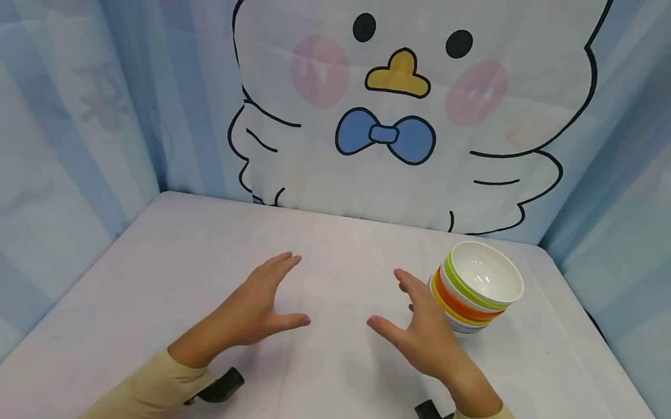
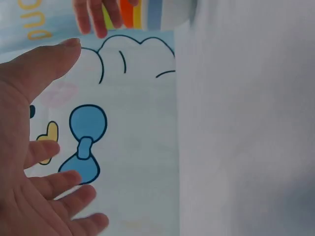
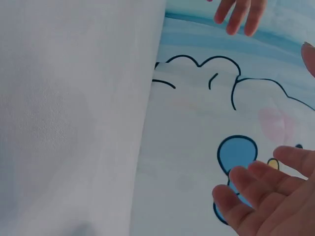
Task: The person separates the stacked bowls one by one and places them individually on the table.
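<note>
Right hand (image 1: 423,333) has its fingers apart and holds nothing. At two o'clock from it, very near, sits the stack of bowls (image 1: 471,295) on the white surface (image 1: 324,388); I cannot tell if hand and stack touch. Left hand (image 1: 257,313), at nine o'clock from the right, has its fingers apart and holds nothing too. To hold the stack well, I think one hand should go at nine o'clock and one at three, low down. Squeeze softly, because the bowls might slide.
</note>
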`<state>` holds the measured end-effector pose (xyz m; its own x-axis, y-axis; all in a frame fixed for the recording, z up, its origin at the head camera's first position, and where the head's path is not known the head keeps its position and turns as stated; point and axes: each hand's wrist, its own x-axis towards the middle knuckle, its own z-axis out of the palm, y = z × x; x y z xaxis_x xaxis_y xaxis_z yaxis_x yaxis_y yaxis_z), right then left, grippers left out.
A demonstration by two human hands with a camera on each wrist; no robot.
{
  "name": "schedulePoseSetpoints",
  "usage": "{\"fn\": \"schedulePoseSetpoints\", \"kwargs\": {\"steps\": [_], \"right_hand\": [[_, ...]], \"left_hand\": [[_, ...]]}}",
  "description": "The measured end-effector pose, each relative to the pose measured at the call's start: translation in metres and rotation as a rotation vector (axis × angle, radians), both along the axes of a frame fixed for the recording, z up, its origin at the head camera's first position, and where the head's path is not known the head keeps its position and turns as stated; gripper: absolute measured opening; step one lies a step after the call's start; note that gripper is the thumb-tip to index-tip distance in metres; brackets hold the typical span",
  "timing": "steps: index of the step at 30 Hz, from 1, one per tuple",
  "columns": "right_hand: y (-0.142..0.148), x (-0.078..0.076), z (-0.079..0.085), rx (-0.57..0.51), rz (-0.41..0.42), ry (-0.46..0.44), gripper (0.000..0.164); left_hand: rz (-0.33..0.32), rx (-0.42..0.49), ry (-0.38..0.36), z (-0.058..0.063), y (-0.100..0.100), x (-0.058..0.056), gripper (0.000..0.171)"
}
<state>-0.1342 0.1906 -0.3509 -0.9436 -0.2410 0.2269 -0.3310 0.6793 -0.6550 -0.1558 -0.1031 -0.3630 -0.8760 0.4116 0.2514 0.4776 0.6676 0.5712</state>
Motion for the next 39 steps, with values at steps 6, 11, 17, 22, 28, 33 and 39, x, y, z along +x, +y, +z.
{"fn": "schedulePoseSetpoints", "kwargs": {"steps": [6,11,17,22,28,33,39], "right_hand": [[0.010,0.013,0.011,-0.159,-0.001,0.028,0.070],[0.022,0.023,0.018,-0.209,-0.008,0.108,0.069],[0.042,0.037,0.023,-0.237,-0.063,0.261,0.078],[0.060,0.043,0.023,-0.204,-0.139,0.303,0.086],[0.082,0.047,0.021,-0.184,-0.251,0.285,0.089],[0.100,0.046,0.023,-0.167,-0.388,0.244,0.091],[0.115,0.034,0.021,-0.168,-0.522,0.186,0.092]], "left_hand": [[-0.100,0.179,0.019,-0.002,0.012,-0.002,0.088],[-0.143,0.313,-0.006,-0.002,0.027,-0.006,0.089],[-0.227,0.439,-0.080,0.001,0.051,-0.013,0.092],[-0.285,0.510,-0.150,0.002,0.069,-0.020,0.090],[-0.306,0.542,-0.222,0.001,0.089,-0.026,0.091],[-0.309,0.550,-0.259,0.005,0.106,-0.032,0.094],[-0.305,0.529,-0.286,0.009,0.124,-0.042,0.094]]}}
